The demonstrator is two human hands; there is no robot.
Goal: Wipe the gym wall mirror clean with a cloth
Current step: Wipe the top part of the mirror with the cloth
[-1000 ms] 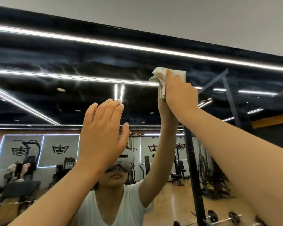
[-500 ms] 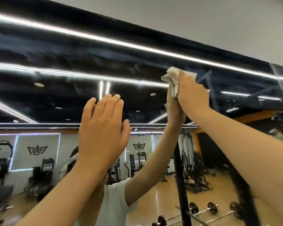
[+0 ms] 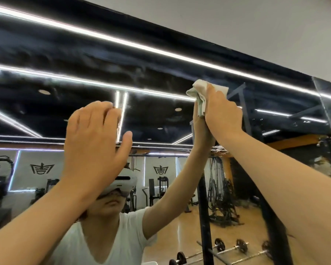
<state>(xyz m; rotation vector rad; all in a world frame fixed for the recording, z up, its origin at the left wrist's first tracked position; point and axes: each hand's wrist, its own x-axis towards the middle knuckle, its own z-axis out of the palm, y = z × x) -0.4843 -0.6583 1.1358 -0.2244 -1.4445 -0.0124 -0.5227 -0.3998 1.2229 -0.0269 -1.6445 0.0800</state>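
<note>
The wall mirror (image 3: 84, 60) filled most of the view, its top edge running beneath a plain pale wall (image 3: 237, 25). Its upper glass showed cloudy smears across the dark reflected ceiling, which long light strips (image 3: 141, 48) crossed. A vertical seam (image 3: 325, 111) between panes stood at the far right.

Lower down, the mirror reflected a gym floor with machines, a dark upright post (image 3: 203, 217) and barbells (image 3: 231, 245) lying on the wood floor. The person's own reflection appeared in a white shirt (image 3: 96, 243) with a white headset (image 3: 122, 183) over the eyes.

Both bare forearms reached up towards the glass.

The left hand (image 3: 92, 142) was raised before the mirror left of centre, its back to the camera. Its fingers were extended and close together, the thumb spread out to the side, and it held nothing (whether the palm touched the glass could not be told).

The right hand (image 3: 224, 113) was higher and further right, meeting its own reflection at the glass. Its fingers were bent over a wadded cloth (image 3: 200, 94) and pressed it to the mirror.

The cloth, pale with a greenish tint, lay between that hand and the glass, in the upper part of the mirror. A crumpled fold stuck out above the fingers and down their left side.
</note>
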